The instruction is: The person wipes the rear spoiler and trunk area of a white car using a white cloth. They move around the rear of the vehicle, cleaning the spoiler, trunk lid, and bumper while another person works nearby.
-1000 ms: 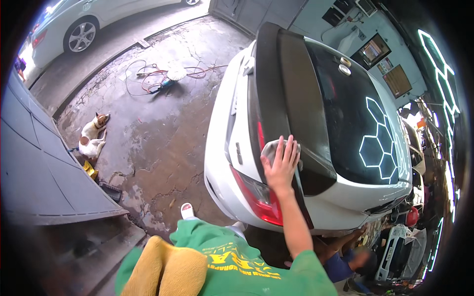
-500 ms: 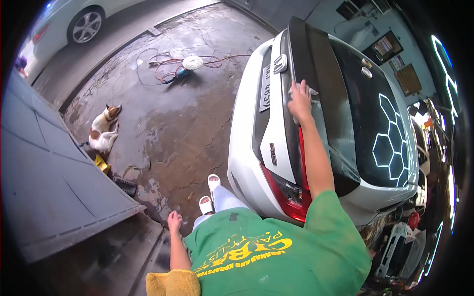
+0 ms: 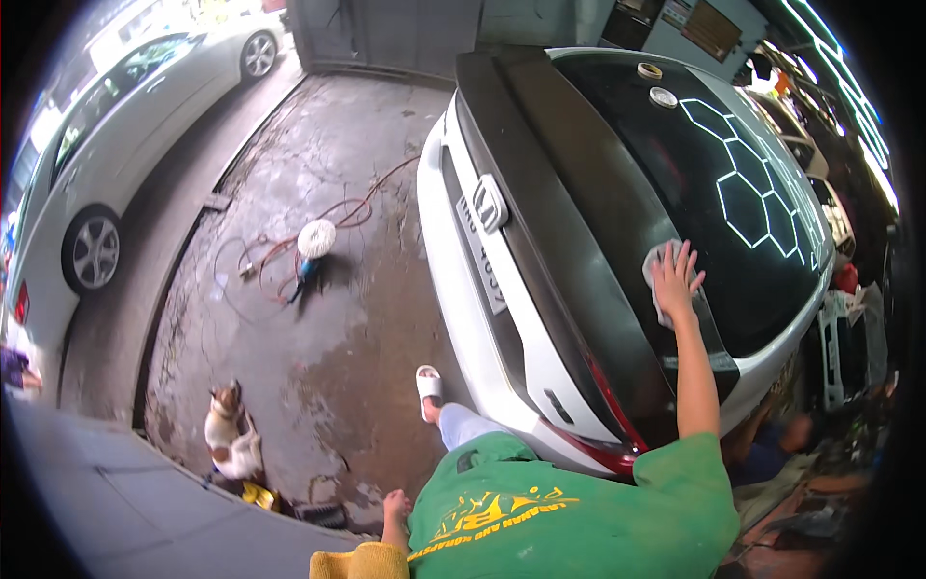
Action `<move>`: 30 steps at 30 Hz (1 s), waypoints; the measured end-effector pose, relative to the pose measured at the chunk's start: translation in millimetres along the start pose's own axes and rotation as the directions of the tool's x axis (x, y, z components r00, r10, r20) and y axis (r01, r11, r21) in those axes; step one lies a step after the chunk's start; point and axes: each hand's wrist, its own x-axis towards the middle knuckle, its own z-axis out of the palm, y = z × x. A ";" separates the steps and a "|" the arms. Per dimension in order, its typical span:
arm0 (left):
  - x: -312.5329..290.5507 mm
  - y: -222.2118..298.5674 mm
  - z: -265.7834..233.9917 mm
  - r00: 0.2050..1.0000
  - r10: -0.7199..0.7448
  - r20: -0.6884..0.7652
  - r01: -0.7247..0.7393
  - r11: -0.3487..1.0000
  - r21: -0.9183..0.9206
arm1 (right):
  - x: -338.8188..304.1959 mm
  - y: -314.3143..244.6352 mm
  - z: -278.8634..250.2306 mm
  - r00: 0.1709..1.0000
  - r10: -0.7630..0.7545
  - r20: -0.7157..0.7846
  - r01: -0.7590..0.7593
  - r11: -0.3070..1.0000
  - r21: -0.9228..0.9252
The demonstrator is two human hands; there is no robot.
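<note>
My right hand lies with fingers spread on a crumpled whitish cloth, pressing it against the dark spoiler at the back of a white car. Part of the cloth is hidden under the palm. Low beside my green shirt hangs my left hand, its fingers loosely curled, touching nothing that I can see. The car's dark rear window carries bright hexagon reflections, and two small rolls of tape rest near its far edge.
A polisher with a white round pad lies on the wet floor among reddish cords. A brown and white dog lies at lower left. Another white car is parked at far left. A tan towel hangs at my left side.
My right hand has moved with the cloth from the car's rear edge by the plate onto the spoiler near the window. The view has turned, and my left hand stays low.
</note>
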 end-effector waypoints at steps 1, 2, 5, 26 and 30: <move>-1.5 26.8 -8.0 0.999 -0.032 0.031 0.030 0.998 0.052 | 36.3 -10.2 0.9 0.997 0.065 -0.029 -0.066 0.998 -0.024; -3.5 50.7 -23.8 0.996 -0.075 0.041 0.070 0.992 0.104 | 69.7 -35.0 -3.5 0.990 0.134 -0.047 -0.134 0.991 0.002; 28.9 132.5 -62.9 0.997 0.064 0.033 -0.065 0.996 0.053 | 156.4 -114.0 3.6 0.979 0.138 -0.150 -0.129 0.989 0.068; 296.3 524.3 -36.5 0.875 0.049 0.482 -0.468 0.344 0.814 | 176.2 -390.1 -86.3 0.903 -0.426 0.061 0.388 0.868 0.308; 359.6 636.3 -66.2 0.849 0.333 0.411 -0.514 0.335 0.790 | 301.7 -472.2 -49.2 0.961 -0.273 0.047 0.255 0.939 0.230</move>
